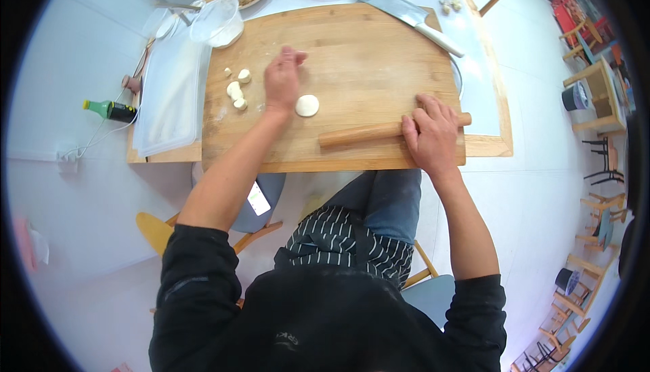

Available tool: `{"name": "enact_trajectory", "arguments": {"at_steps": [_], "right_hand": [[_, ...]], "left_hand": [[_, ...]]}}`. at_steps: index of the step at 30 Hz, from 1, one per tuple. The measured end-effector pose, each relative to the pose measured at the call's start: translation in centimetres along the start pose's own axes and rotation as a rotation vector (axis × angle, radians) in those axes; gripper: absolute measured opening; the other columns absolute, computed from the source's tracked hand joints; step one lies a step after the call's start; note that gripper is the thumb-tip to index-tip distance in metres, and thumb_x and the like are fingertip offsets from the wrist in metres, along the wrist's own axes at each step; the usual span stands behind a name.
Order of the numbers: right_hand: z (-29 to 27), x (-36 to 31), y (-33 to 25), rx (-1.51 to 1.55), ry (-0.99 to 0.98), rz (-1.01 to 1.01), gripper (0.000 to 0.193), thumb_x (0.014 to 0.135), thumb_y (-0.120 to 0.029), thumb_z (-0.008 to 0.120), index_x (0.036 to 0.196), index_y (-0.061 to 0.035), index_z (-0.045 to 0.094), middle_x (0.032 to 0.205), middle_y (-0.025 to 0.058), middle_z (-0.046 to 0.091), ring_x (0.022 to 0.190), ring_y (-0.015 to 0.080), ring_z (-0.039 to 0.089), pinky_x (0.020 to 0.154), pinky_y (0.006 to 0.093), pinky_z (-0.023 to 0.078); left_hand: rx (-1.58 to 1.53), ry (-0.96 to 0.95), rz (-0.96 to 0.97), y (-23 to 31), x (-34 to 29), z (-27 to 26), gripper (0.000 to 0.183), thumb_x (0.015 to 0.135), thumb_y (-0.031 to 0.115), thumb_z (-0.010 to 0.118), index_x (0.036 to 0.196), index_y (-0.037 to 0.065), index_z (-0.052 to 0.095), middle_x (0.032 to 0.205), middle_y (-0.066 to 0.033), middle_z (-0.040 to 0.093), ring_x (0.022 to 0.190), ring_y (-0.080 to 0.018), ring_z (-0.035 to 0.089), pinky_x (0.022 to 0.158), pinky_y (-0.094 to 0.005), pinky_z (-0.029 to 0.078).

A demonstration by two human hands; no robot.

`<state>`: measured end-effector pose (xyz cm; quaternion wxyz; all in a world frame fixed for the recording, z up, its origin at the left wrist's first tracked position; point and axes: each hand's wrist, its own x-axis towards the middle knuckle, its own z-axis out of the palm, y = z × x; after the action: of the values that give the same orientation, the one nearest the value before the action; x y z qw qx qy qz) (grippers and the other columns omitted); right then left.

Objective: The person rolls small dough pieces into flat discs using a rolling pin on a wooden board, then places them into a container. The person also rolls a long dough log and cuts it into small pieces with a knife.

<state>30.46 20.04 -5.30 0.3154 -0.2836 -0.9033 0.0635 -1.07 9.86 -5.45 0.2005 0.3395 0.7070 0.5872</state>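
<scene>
Hands at a floured board, with a rolling pin and a flattened dough disc.

Near the board's front edge, the right hand curls closed around the rolling pin; the disc lies mid-board beside the left hand, which rests flat, open and empty. Dough pieces sit toward the left edge. The pin, held at one end only, may swing and roll off the front edge.

black pushed-up sleeves, black-and-white striped apron, blue jeans

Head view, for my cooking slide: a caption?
Right hand on rolling pin, left hand beside a dough disc on the board.
</scene>
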Motion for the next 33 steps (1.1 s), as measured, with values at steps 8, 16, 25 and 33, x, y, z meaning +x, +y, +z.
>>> {"name": "enact_trajectory", "arguments": {"at_steps": [8,16,25,33], "right_hand": [[-0.9,0.3,-0.5,-0.001,-0.111,0.022,0.032,0.093,-0.035,0.071,0.094,-0.0028,0.074,0.136,0.0185,0.066,0.129,0.0388,0.057,0.11,0.0531,0.04],[-1.0,0.9,-2.2,-0.057,-0.369,0.039,0.05,0.097,-0.051,0.067,0.107,-0.0025,0.076,0.156,0.0217,0.053,0.142,0.0477,0.044,0.12,0.0615,0.029],[-3.4,-0.3,-3.5,-0.17,-0.533,0.162,0.053,0.101,-0.05,0.062,0.12,-0.0015,0.071,0.162,0.0277,0.042,0.149,0.0548,0.034,0.123,0.0695,0.022],[5.0,8.8,0.8,-0.169,-0.322,0.171,0.037,0.104,-0.04,0.058,0.108,-0.0063,0.073,0.149,0.0254,0.053,0.14,0.0509,0.044,0.114,0.0631,0.035]], "left_hand": [[0.799,-0.789,0.091,4.1,-0.4,-5.3,0.033,0.085,0.026,0.079,0.104,0.0,0.076,0.083,-0.0116,0.065,0.083,-0.0234,0.065,0.079,-0.0346,0.054],[0.222,-0.716,-0.036,5.7,-1.3,3.9,0.02,0.089,0.018,0.075,0.095,-0.001,0.076,0.091,-0.0166,0.075,0.081,-0.0294,0.07,0.077,-0.0397,0.056],[0.51,-0.668,0.352,3.9,-0.9,4.9,0.02,0.091,0.02,0.073,0.091,0.0,0.075,0.091,-0.0198,0.074,0.087,-0.0369,0.07,0.079,-0.0444,0.055],[0.528,-0.844,0.18,5.3,0.7,4.4,0.02,0.091,0.019,0.07,0.092,0.0,0.078,0.091,-0.021,0.076,0.087,-0.0385,0.072,0.082,-0.0445,0.057]]}}
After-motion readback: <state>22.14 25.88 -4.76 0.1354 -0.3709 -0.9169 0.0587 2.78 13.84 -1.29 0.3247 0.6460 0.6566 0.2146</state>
